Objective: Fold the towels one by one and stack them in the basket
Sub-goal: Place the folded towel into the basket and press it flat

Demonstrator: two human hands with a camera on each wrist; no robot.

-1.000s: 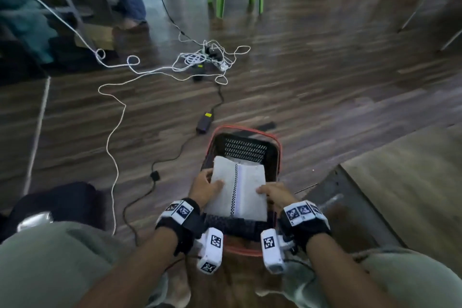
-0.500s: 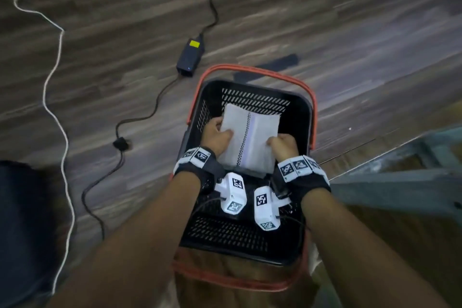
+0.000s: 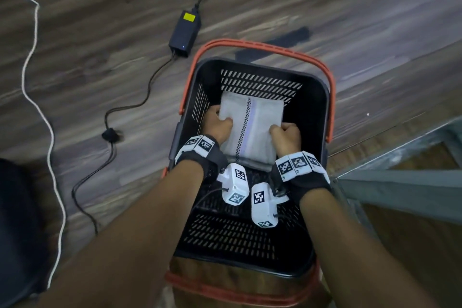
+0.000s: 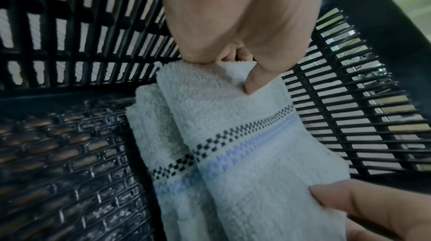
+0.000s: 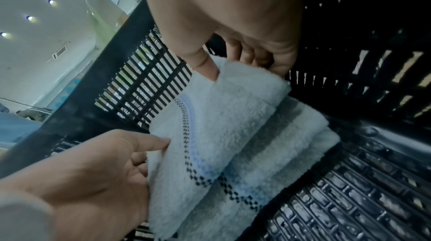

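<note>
A folded white towel (image 3: 252, 127) with a black checked line and a pale blue stripe sits low inside the black slatted basket (image 3: 313, 107) with orange handles. My left hand (image 3: 217, 124) grips its left edge, thumb on top and fingers underneath. My right hand (image 3: 285, 134) grips the right edge the same way. In the left wrist view the left thumb presses into the towel (image 4: 233, 134), and more folded layers show beneath it. The right wrist view shows the towel (image 5: 228, 130) held just above the basket floor (image 5: 349, 189), with stacked layers under it.
The basket stands on a dark wooden floor (image 3: 100, 70). A black power adapter (image 3: 185, 32) with its cable lies just beyond the basket's far left corner. A white cord (image 3: 37, 97) runs down the left. A grey metal frame (image 3: 400, 187) stands at the right.
Both hands have carried the towel from above the basket rim down into the basket, toward its far end. The head view has tilted down and closer.
</note>
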